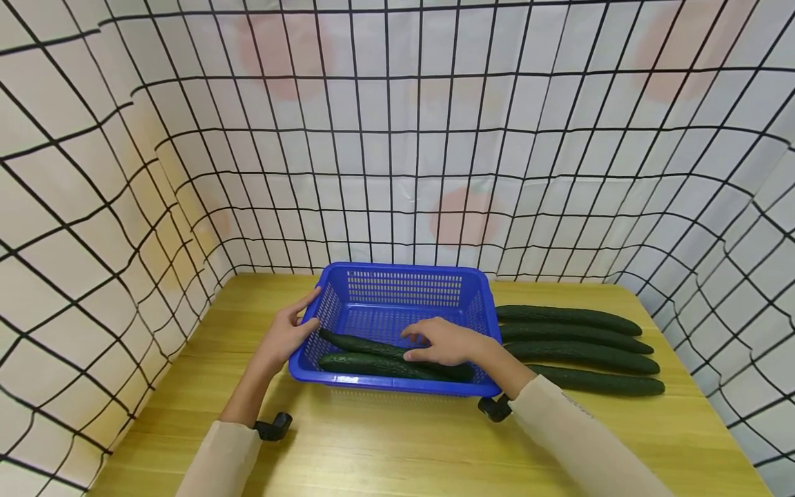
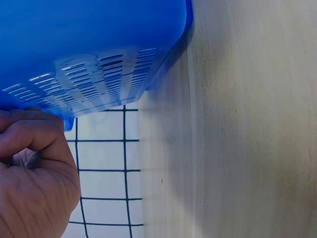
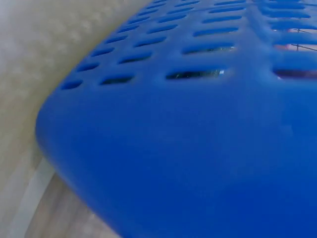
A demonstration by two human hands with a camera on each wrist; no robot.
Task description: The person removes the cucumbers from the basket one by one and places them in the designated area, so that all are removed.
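Note:
A blue perforated plastic basket (image 1: 395, 381) stands on the wooden table with dark green cucumbers (image 1: 366, 364) lying along its near side. At its left rim, my left hand (image 1: 288, 338) grips the edge; the left wrist view shows curled fingers (image 2: 37, 136) against the basket wall (image 2: 99, 79). My right hand (image 1: 450, 342) is inside the basket, over the cucumbers, its thumb and fingers apart and loosely bent. Whether its thumb touches the upper cucumber I cannot tell. The right wrist view holds only the basket's outer wall (image 3: 163, 148), hiding that hand.
Several more cucumbers (image 1: 577, 352) lie side by side on the table, right of the basket, partly behind my right forearm. A black wire grid (image 1: 404, 172) with white sheeting behind it encloses the back and sides. The wooden table (image 1: 373, 449) extends in front.

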